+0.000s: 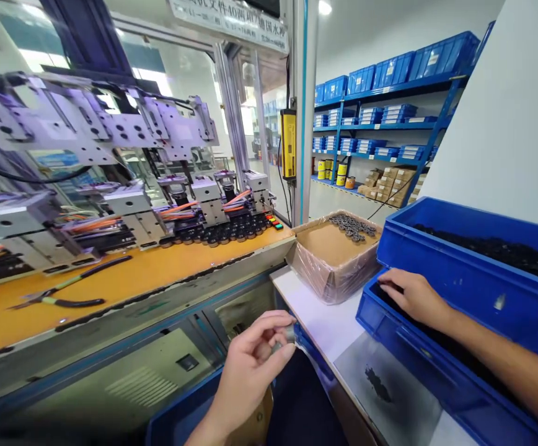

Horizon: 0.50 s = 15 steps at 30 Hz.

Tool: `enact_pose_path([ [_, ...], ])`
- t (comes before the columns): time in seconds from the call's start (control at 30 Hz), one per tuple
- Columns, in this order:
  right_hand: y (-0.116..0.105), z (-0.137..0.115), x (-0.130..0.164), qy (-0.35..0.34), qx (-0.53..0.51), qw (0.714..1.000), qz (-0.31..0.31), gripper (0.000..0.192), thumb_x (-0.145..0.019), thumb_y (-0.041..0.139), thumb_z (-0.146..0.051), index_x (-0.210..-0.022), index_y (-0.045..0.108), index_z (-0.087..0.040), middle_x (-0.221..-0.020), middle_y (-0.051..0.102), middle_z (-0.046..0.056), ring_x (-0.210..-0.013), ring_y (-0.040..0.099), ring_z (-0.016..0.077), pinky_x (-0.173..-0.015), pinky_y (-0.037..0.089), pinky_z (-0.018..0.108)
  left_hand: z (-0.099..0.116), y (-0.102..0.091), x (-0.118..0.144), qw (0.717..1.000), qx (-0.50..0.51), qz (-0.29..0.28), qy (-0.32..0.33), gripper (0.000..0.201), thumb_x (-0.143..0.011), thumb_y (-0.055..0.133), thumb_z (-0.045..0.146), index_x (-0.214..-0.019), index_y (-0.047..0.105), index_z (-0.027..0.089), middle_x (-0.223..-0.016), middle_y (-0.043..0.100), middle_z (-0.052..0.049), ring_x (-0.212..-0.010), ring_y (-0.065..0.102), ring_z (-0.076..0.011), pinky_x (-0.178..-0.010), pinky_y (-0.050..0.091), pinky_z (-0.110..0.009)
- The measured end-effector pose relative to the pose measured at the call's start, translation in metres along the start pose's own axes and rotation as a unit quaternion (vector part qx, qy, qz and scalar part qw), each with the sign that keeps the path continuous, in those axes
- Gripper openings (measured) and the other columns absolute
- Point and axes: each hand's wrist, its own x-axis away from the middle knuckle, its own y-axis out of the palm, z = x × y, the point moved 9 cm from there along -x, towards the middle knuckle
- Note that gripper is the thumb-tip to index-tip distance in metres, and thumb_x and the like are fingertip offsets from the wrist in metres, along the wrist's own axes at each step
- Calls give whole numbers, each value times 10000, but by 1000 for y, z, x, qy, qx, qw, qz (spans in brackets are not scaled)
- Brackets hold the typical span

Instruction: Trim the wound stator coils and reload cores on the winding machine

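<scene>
My left hand [255, 362] is raised in front of me, its thumb and fingers curled in a pinch. Between the fingertips sits a small grey round part [290, 333], partly covered by the fingers; its exact kind does not show. My right hand [413, 297] reaches over the near end of the lower blue bin [403, 337]. Its thumb stands apart from the bent fingers, whose tips dip towards dark contents inside. I cannot make out anything held there.
A plastic-lined carton [329, 282] holds small dark metal parts. Behind the lower bin stands a larger blue bin [464, 266] of black pieces. At left, a machine has clamp blocks [129, 210], several black round parts [217, 232] and pliers [64, 291] on its orange ledge [157, 272].
</scene>
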Motion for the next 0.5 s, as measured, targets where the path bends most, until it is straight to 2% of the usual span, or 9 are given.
enact_pose_path([
  [0.1,-15,-61,-7,-67,-44,996,42,182,-952,512,-254,-977,669,-166,-971,691,101,-909,649,188,-846,530,336,7,-2,8,1000,-13,7,-4,212,-800,745,210,-1005,749,263,-1066,655,-65,-762,608,-103,-732,533,-207],
  [0.17,-24,-110,-2,-150,-108,979,84,125,-935,544,-186,-969,662,-160,-939,661,90,-848,635,158,-769,537,293,12,1,10,1000,-23,6,-3,226,-802,740,195,-1014,752,275,-1088,663,-61,-765,621,-99,-735,539,-198],
  [0.23,-27,-145,8,-204,-164,959,108,118,-915,557,-121,-985,646,-153,-884,633,73,-779,610,132,-690,527,251,15,7,11,1000,-20,4,0,221,-802,735,180,-1000,756,275,-1106,670,-60,-758,632,-95,-724,544,-190],
  [0.33,-23,-169,25,-229,-201,945,115,146,-894,562,-80,-1017,620,-137,-838,621,68,-754,589,131,-651,518,236,16,19,12,1000,-1,-9,-1,209,-769,761,157,-950,767,260,-1100,702,-67,-767,662,-108,-718,555,-196],
  [0.5,-21,-172,42,-255,-219,934,122,163,-899,544,-79,-1044,603,-124,-868,636,86,-792,605,137,-686,541,240,10,43,9,999,17,-27,-13,327,-645,840,91,-922,789,257,-928,777,-35,-680,684,-99,-652,561,-154],
])
